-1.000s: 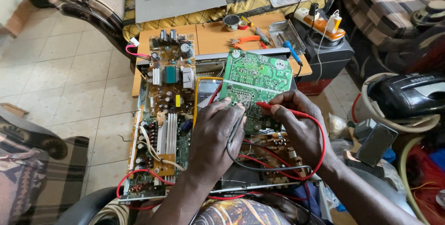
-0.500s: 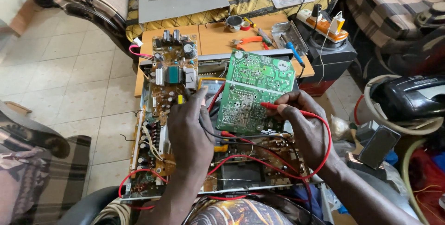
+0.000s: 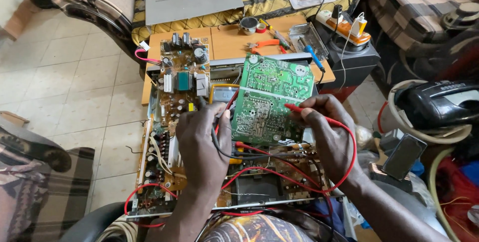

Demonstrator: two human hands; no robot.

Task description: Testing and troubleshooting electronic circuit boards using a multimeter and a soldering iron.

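Hands on probes over a green circuit board.
Left hand pinches a dark probe at the board's left edge; right hand grips the red probe, tip pointing left onto the tilted board between them.

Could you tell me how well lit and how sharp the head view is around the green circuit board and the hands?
Head view: soft, even daylight, no harsh glare on the green circuit board; its traces read sharply. Left hand and right hand are crisp, without motion blur. Straight edges bow slightly toward the frame's borders, and the right corner falls darker.
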